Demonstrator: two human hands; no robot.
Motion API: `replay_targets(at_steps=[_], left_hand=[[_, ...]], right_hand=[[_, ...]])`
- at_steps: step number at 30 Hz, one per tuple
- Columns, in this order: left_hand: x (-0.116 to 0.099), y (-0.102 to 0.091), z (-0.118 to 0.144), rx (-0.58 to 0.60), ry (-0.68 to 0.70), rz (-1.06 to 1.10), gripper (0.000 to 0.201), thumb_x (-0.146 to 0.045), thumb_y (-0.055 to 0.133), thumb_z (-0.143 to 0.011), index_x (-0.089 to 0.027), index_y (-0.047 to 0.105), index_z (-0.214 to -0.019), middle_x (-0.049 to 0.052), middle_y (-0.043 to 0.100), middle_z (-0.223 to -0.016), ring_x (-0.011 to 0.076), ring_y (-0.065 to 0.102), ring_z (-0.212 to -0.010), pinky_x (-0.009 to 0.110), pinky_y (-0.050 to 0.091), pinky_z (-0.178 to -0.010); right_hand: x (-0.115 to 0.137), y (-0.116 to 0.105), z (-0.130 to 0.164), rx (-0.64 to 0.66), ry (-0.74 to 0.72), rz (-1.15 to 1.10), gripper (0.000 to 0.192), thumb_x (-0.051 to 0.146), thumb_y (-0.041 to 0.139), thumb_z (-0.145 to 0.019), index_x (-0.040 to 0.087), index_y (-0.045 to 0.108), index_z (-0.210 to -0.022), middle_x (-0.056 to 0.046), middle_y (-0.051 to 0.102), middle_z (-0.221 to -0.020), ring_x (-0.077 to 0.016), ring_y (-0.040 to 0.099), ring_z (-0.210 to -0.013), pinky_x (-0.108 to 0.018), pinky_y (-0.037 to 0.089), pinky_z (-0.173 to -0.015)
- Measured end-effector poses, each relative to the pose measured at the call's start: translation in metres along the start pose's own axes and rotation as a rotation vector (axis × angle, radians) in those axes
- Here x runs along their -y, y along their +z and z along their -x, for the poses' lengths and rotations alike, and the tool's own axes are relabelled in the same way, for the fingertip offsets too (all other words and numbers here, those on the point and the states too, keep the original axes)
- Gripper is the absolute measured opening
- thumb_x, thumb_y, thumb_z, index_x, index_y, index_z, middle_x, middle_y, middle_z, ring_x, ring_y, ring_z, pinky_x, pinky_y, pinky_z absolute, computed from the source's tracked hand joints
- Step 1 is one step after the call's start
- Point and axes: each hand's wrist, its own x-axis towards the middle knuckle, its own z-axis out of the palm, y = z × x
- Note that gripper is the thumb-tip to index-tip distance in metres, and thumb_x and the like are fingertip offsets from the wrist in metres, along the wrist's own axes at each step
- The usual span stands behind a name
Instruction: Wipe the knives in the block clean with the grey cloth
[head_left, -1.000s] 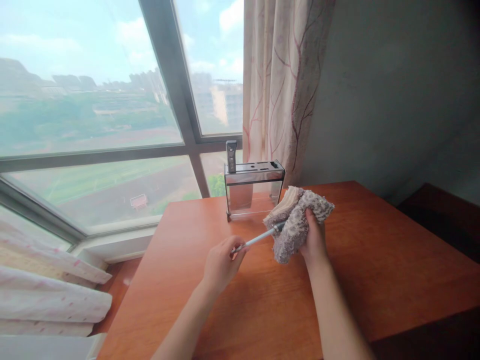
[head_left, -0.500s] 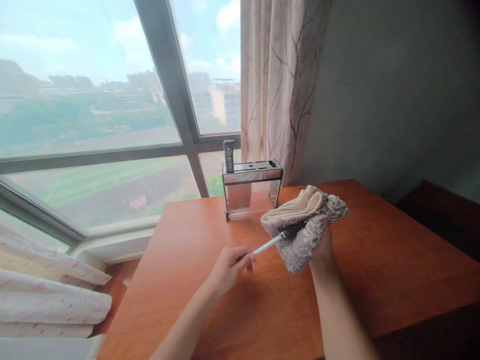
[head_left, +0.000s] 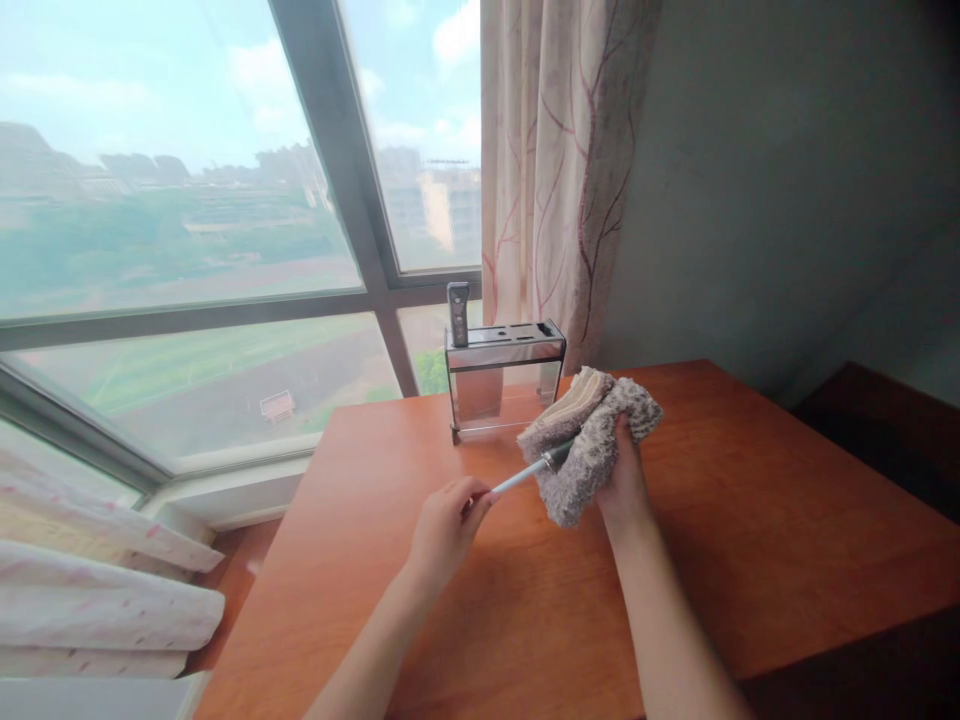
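My left hand [head_left: 451,517] is closed in a pinch on the pale thin rod of a sharpening steel [head_left: 521,477]. The steel slants up to the right, and its dark handle with a metal collar lies in a fold of a fluffy grey cloth [head_left: 577,484]. My right hand [head_left: 627,478] is closed around the cloth from the right and below, with its fingers partly covered. Folded over, the cloth shows a beige lining on its left part and hides the handle's far end. Both hands are above the table.
Behind the cloth, a clear-sided knife block [head_left: 506,385] with a slotted top stands on the brown wooden table [head_left: 360,560]. A dark-handled knife [head_left: 458,313] sticks up from its left end. A window [head_left: 187,240] and a curtain [head_left: 555,150] are beyond.
My right hand and the cloth have shifted left and slightly up, and the cloth has closed more over the dark handle. My left hand has moved a little left with the rod.
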Motion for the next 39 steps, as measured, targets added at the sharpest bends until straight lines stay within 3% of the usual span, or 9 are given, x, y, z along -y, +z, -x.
replay_targets(at_steps=[5,12,15,20,23,27,31,36,39], left_hand=[[-0.003,0.009,0.002,0.096,-0.13,0.274,0.038,-0.047,0.05,-0.086,-0.016,0.06,-0.066,-0.001,0.053,-0.055,0.0102,0.044,-0.052,0.022,0.032,-0.05],[-0.011,0.02,0.006,0.534,-0.5,0.842,0.046,-0.062,0.055,-0.076,-0.015,0.054,-0.077,-0.008,0.042,-0.049,0.0028,0.02,-0.033,0.019,0.009,-0.034],[-0.014,0.019,0.005,0.431,-0.487,0.807,0.043,-0.058,0.057,-0.076,-0.016,0.055,-0.085,-0.007,0.046,-0.054,0.003,0.023,-0.035,0.018,0.012,-0.035],[-0.009,0.014,0.002,-0.07,-0.198,0.279,0.028,-0.043,0.068,-0.072,-0.017,0.059,-0.073,-0.001,0.055,-0.065,0.009,0.045,-0.053,0.02,0.034,-0.049],[-0.004,0.008,0.002,-0.155,-0.047,0.046,0.022,-0.039,0.06,-0.081,-0.018,0.066,-0.075,0.002,0.056,-0.068,0.0118,0.049,-0.06,0.023,0.037,-0.054],[-0.003,0.005,0.003,-0.133,0.04,-0.005,0.024,-0.039,0.057,-0.084,-0.02,0.069,-0.076,0.003,0.056,-0.067,0.0123,0.051,-0.059,0.023,0.039,-0.055],[-0.004,0.011,0.005,-0.052,-0.014,0.139,0.028,-0.042,0.055,-0.085,-0.018,0.07,-0.077,0.003,0.056,-0.068,0.011,0.053,-0.055,0.021,0.039,-0.05],[-0.01,0.02,0.007,0.155,-0.308,0.549,0.04,-0.052,0.06,-0.078,-0.013,0.063,-0.069,-0.002,0.048,-0.054,0.0078,0.046,-0.039,0.02,0.028,-0.036],[-0.016,0.021,0.009,0.347,-0.491,0.784,0.045,-0.057,0.061,-0.075,-0.012,0.064,-0.077,-0.004,0.048,-0.053,0.0051,0.037,-0.034,0.018,0.017,-0.032]], right_hand=[[0.002,-0.003,0.002,0.004,0.033,-0.03,0.056,0.061,0.06,-0.074,0.023,0.059,-0.115,-0.005,0.068,-0.109,-0.0225,0.06,-0.108,-0.042,0.048,-0.093],[0.004,-0.005,0.006,0.057,0.146,-0.077,0.057,0.072,0.049,-0.075,0.027,0.065,-0.106,-0.008,0.068,-0.11,-0.0275,0.06,-0.108,-0.047,0.052,-0.086],[0.0,0.0,0.007,0.039,0.129,-0.071,0.054,0.068,0.055,-0.073,0.027,0.064,-0.107,-0.005,0.069,-0.107,-0.0253,0.061,-0.105,-0.044,0.052,-0.085],[-0.006,0.011,0.011,-0.06,0.014,0.008,0.048,0.045,0.072,-0.069,0.023,0.062,-0.11,0.0,0.07,-0.096,-0.0193,0.065,-0.087,-0.035,0.052,-0.078],[-0.007,0.014,0.012,-0.085,0.008,0.021,0.046,0.042,0.072,-0.07,0.022,0.062,-0.11,-0.001,0.07,-0.095,-0.019,0.065,-0.083,-0.034,0.052,-0.075],[-0.005,0.009,0.01,-0.049,0.033,-0.032,0.046,0.048,0.069,-0.071,0.023,0.061,-0.11,-0.002,0.069,-0.102,-0.021,0.065,-0.089,-0.036,0.053,-0.076],[-0.005,0.003,0.007,-0.022,0.056,-0.047,0.049,0.054,0.067,-0.071,0.025,0.061,-0.11,-0.003,0.068,-0.108,-0.0221,0.063,-0.099,-0.039,0.051,-0.085],[-0.006,0.002,0.005,0.033,0.1,-0.055,0.057,0.064,0.06,-0.071,0.025,0.061,-0.112,-0.004,0.068,-0.11,-0.0227,0.06,-0.108,-0.042,0.048,-0.093],[-0.004,0.003,0.008,0.105,0.161,-0.07,0.06,0.072,0.05,-0.074,0.025,0.063,-0.109,-0.005,0.07,-0.105,-0.0244,0.062,-0.105,-0.044,0.051,-0.088]])
